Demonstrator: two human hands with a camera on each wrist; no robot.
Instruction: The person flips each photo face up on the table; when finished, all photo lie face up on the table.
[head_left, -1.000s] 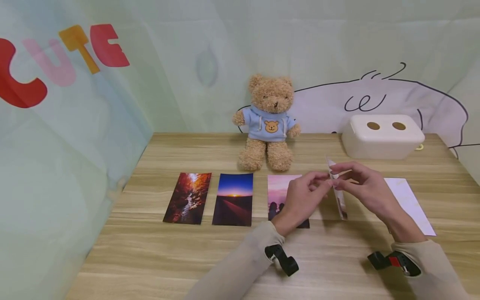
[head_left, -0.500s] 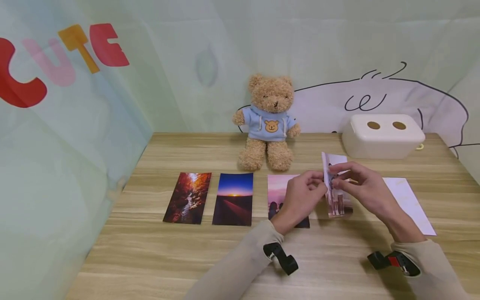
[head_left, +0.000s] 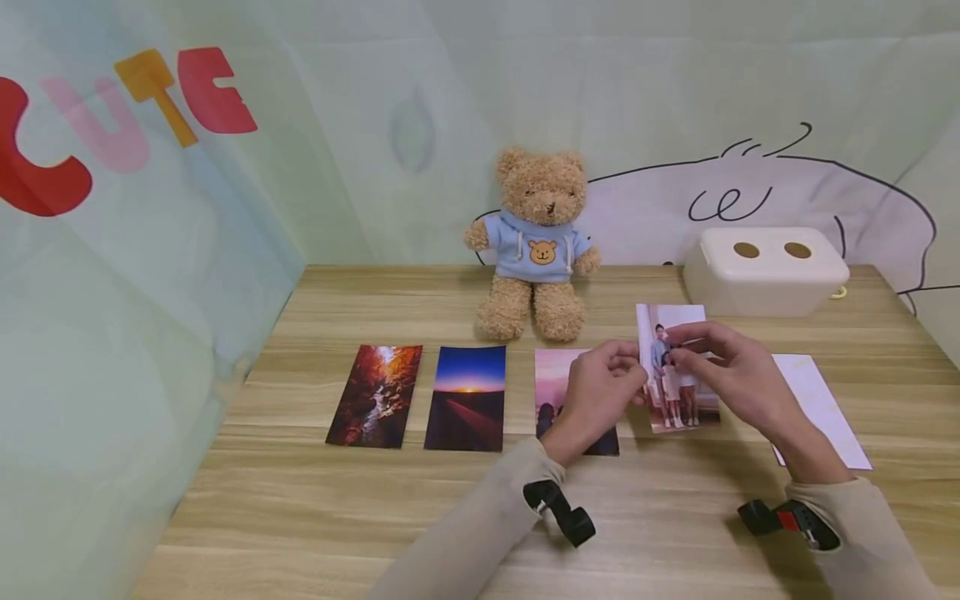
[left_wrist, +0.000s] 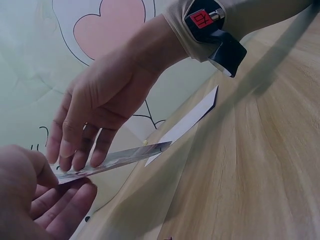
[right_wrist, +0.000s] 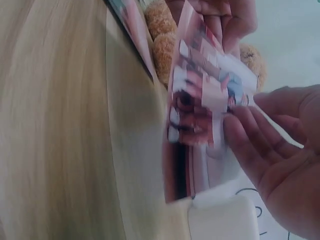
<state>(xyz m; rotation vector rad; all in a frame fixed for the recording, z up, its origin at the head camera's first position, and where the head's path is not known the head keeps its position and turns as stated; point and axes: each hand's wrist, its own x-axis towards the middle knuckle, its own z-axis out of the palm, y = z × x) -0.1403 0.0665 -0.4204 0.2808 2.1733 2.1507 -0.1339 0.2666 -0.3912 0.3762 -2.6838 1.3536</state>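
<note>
A photo print of several standing people (head_left: 671,404) is held up above the table. My left hand (head_left: 603,392) pinches its left edge, thumb on the picture side and fingers behind, as the left wrist view shows. Across from it, my right hand (head_left: 738,379) has its fingertips against the printed face, with the fingers fairly straight and covering part of the picture. In the right wrist view the photo (right_wrist: 200,105) tilts, its lower edge off the table. Under my left forearm lies a pink-sky photo (head_left: 558,371), partly hidden.
An autumn stream photo (head_left: 375,396) and a sunset road photo (head_left: 467,400) lie flat to the left. A white sheet (head_left: 821,408) lies at the right, partly behind my right wrist. A teddy bear (head_left: 542,242) and a white box with two holes (head_left: 765,279) stand at the back.
The photo has turned from edge-on to showing its picture face. My left hand has shifted slightly left with its edge; my right hand has barely moved.
</note>
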